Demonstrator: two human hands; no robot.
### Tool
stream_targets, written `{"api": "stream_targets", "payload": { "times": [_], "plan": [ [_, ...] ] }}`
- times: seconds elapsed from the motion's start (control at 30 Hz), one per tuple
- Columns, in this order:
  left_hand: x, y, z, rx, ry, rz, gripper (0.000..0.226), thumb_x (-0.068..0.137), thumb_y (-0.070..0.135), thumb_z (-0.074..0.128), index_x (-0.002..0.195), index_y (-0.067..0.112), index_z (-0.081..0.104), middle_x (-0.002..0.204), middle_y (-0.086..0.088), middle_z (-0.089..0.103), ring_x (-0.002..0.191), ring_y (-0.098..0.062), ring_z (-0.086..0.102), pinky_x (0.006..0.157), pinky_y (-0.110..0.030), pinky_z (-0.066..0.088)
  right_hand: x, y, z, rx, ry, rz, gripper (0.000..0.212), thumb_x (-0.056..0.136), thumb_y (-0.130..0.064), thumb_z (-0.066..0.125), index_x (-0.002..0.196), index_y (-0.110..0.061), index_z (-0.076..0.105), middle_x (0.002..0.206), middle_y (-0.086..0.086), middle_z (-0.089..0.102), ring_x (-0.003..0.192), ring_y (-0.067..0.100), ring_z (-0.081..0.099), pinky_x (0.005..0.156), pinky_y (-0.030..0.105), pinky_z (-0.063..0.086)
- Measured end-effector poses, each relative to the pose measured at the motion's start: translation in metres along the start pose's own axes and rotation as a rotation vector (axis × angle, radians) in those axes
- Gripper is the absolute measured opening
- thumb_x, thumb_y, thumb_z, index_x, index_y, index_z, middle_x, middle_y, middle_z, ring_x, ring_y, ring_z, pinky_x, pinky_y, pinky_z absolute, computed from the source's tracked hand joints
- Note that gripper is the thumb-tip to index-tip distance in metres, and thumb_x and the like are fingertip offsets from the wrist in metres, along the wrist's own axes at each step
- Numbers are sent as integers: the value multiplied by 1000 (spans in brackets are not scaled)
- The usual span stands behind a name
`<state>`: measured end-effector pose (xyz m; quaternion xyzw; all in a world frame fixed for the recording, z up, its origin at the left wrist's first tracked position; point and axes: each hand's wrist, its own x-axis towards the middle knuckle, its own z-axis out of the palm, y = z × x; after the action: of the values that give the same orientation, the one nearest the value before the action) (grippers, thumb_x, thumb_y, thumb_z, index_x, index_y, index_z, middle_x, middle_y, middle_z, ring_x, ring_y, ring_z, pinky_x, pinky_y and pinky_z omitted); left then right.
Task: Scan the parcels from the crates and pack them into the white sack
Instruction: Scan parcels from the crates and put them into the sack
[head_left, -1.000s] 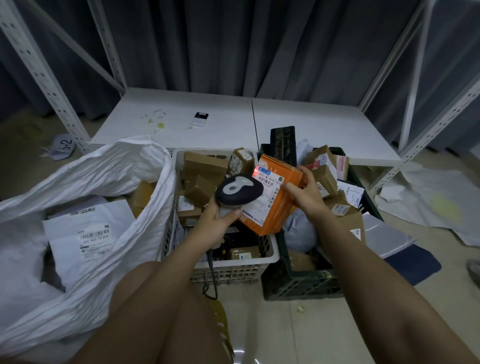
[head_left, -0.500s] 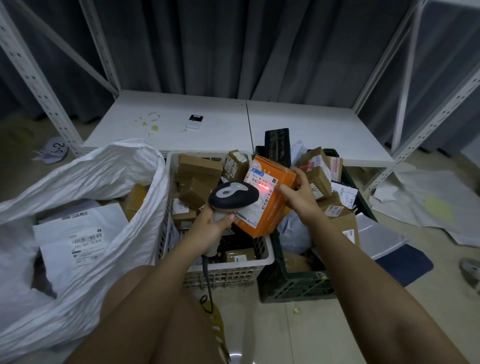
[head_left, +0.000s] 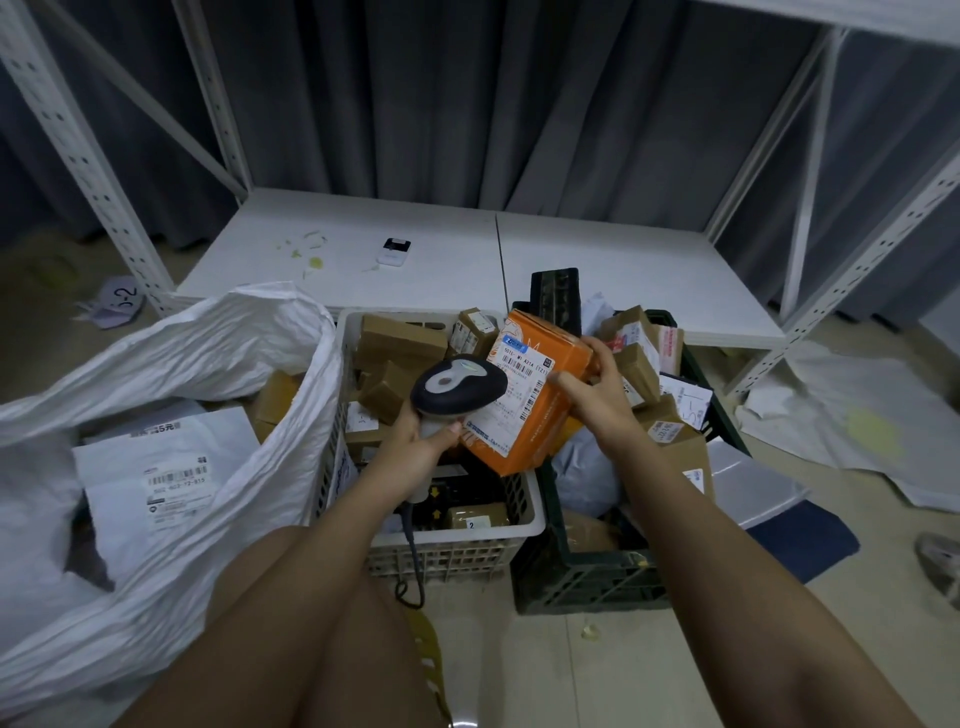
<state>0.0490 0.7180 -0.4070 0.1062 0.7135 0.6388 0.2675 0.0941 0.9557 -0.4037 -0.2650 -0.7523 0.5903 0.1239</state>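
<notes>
we are reading the white sack at the far left, its mouth gaping toward us, a white mailer already lying inside. just right of the sack's edge the white crate is sitting, brown boxes piled at its far edge. our left hand is curling round the handle of the scanner, head pointing right at the label. the orange parcel is hanging over the seam between the white crate and the dark green crate, tilted, long axis running from far-left down toward us, label face turned to the scanner. our right hand is pinching the parcel's right edge, thumb on the label side, fingers wrapped behind. no red scan line is showing on the label, so we are judging the scan as probably done, cannot confirm. the key relation: the sack is lying left of the parcel, past the scanner hand, so the right hand is needing to carry it leftward across the white crate; the left hand is nearer the sack but busy. the parcel could be clipping the scanner on the way.
</notes>
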Motion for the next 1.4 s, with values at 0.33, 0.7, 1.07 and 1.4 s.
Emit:
{"api": "stream_targets", "payload": {
  "times": [0.33,0.7,1.07,1.4],
  "plan": [
    [-11,67,-28,-75,305,265,58,90,15,63,140,17,35,136,-1,49,128,-22,45,108,-41,37,-39,-71,30,95,55,-198,74,70,-43,76,128,-56,33,145,3,33,124,29,49,89,54,55],
    [-123,101,-145,-100,568,348,50,90,24,62,135,16,43,127,-9,59,114,-24,57,100,-42,45,-98,-177,131,206,-9,-392,72,86,-29,70,144,-35,28,146,6,32,128,27,44,98,51,49],
    [-205,42,-239,-152,749,268,36,92,19,61,125,19,46,104,-1,66,96,-19,63,88,-36,50,-142,-171,259,44,-187,-335,74,81,-33,75,140,-42,30,144,3,26,120,23,44,94,42,45],
    [-192,-13,-265,-171,732,161,41,92,18,60,130,18,45,115,-8,62,94,-16,64,88,-33,50,-139,-121,322,-331,-428,-318,84,79,-33,77,144,-41,24,148,6,21,130,34,40,102,51,44]
  ]
}}
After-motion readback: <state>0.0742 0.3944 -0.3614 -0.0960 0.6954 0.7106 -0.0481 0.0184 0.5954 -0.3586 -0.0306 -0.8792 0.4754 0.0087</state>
